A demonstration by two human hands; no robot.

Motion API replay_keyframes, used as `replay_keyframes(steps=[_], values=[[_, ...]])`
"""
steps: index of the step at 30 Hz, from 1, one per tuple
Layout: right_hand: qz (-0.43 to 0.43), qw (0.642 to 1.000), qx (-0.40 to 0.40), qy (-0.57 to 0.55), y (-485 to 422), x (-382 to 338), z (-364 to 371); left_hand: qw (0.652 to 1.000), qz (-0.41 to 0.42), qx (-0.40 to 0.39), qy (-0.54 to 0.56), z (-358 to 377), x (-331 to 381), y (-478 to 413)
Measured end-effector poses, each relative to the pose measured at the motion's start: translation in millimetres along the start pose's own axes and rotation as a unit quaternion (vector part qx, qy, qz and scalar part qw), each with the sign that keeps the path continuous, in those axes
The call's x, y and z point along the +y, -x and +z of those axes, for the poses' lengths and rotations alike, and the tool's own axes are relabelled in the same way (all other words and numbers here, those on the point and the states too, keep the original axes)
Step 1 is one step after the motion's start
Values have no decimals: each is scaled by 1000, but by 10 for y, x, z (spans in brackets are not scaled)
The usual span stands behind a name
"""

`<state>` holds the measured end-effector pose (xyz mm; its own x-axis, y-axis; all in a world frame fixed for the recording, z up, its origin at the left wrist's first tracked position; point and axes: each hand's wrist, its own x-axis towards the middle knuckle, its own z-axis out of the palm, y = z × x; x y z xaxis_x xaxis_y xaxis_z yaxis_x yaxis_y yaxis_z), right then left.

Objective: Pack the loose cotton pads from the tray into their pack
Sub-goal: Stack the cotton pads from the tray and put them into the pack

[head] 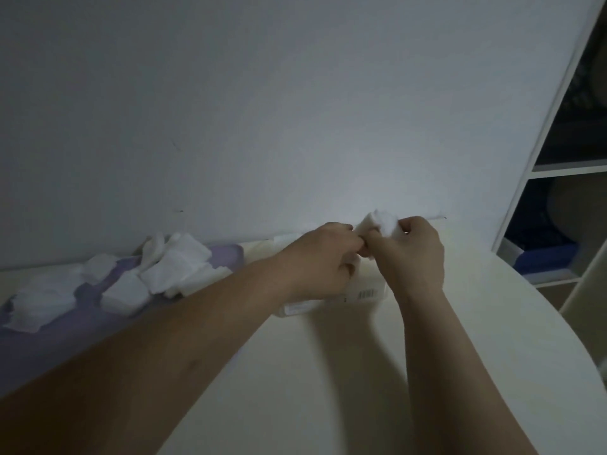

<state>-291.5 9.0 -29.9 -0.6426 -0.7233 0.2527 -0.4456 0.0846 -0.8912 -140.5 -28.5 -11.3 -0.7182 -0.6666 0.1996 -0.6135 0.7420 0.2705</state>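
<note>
Head view. Loose cotton pads (177, 267): white, square, soft-edged, heaped unevenly over a lilac tray (230, 256) at far left. Some overlap, and a few lie flat and apart toward the near left. Pack (364, 292): pale clear wrapper with a barcode label on its near side. It lies on the cream surface (328, 372) just right of the tray and is mostly hidden under the hands.

Edges and room: tray and pack sit close to the wall (295, 126) along the surface's far edge. The right edge of the surface curves round, with a white shelf unit (558, 172) beyond it. Bare surface stretches right of the pack and nearer than it, crossed by the two forearms.

Hands: right hand (414, 254) is clenched round a small bunch of pads (381, 223), which sticks up past the fingers above the pack's far end. Left hand (323, 257) is curled over the pack, fingertips against the right hand's. Cannot tell whether it pinches the wrapper, the bunch or nothing.
</note>
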Motion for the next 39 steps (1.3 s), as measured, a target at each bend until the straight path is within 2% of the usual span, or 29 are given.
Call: replay_keyframes(steps=[5,9,13,21,26,31,39], values=[[-5,1000,0,11,-44,22,-8,998,-4,-57,-2,0,-44,-54],[-20,999,-10,25,-59,21,18,1000,4,-6,4,39,-145,-17],[-35,990,-24,136,-37,87,127,999,13,38,7,116,-186,21],[-42,974,-31,220,-6,87,221,998,23,53,36,208,-275,99],[-30,975,-106,193,0,50,133,994,-13,86,60,253,-303,160],[-27,985,-57,162,-17,42,94,997,-20,65,26,197,-250,181],[-10,986,-74,151,4,63,172,997,10,73,-30,196,-269,262]])
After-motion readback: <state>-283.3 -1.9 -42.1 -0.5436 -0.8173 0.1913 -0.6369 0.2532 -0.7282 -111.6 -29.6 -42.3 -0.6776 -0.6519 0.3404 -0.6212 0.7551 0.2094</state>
